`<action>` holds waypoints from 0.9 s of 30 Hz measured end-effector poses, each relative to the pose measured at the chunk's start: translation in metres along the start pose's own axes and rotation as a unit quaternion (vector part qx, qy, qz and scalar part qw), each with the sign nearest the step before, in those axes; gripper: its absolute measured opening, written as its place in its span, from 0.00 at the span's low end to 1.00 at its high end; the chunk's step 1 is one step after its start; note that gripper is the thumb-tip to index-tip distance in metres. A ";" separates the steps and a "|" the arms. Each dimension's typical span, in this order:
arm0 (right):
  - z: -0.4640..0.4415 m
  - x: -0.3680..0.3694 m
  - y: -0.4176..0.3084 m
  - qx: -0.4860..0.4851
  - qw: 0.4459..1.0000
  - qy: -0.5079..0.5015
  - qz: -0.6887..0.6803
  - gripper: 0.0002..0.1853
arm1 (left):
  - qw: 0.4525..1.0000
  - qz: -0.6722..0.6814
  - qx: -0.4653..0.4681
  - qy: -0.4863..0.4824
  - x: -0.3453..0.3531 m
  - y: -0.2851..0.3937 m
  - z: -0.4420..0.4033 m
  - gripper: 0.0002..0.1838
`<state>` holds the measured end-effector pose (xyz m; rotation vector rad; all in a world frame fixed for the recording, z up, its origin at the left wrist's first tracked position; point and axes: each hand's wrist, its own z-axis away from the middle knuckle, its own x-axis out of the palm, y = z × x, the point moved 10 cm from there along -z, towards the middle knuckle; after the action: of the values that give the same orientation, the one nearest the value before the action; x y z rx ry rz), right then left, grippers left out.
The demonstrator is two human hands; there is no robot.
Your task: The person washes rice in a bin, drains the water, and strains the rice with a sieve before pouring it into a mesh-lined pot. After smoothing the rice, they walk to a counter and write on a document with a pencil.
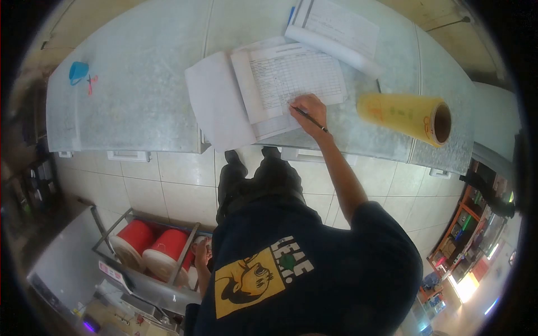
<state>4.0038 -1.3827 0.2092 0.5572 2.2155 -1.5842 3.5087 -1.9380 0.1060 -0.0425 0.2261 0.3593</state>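
Note:
My right hand (311, 107) is closed around a dark pen (310, 119), its tip resting at the lower part of a printed table form (297, 73). Several sheets lie under and beside that form, and a blank sheet (216, 98) hangs slightly over the table edge. Down by my side, my left hand (202, 252) is near the metal frame (185, 255) around the red buckets; its fingers are too small and partly hidden to make out. To the right of the papers lies a large yellow roll of plastic film (395, 116).
A curled stack of pages (336, 33) lies behind the form. A blue cup (78, 71) and a small pink item (91, 84) sit at the left on the metal table (140, 67). Red buckets (134, 238) stand at lower left; shelves (462, 224) are at right.

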 end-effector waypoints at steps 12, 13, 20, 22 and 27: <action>-0.006 0.005 -0.003 0.001 0.999 -0.026 0.039 0.07 | 0.993 -0.097 0.057 0.044 0.000 0.005 0.002 0.23; -0.005 0.005 -0.003 0.001 0.999 -0.027 0.039 0.07 | 0.993 -0.097 0.056 0.043 -0.002 0.006 0.002 0.23; -0.006 0.003 -0.005 0.034 0.999 -0.011 0.013 0.06 | 0.999 -0.033 0.001 0.021 0.008 0.004 0.008 0.24; -0.006 0.001 -0.006 0.029 0.999 -0.009 0.021 0.06 | 0.999 -0.034 0.002 0.023 0.008 0.005 0.009 0.24; -0.005 0.000 -0.006 0.012 1.000 0.014 0.005 0.07 | 0.999 -0.042 0.013 0.019 0.005 0.005 -0.001 0.24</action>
<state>4.0005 -1.3795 0.2162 0.5989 2.2128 -1.6086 3.5110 -1.9322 0.1035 -0.0328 0.2667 0.2710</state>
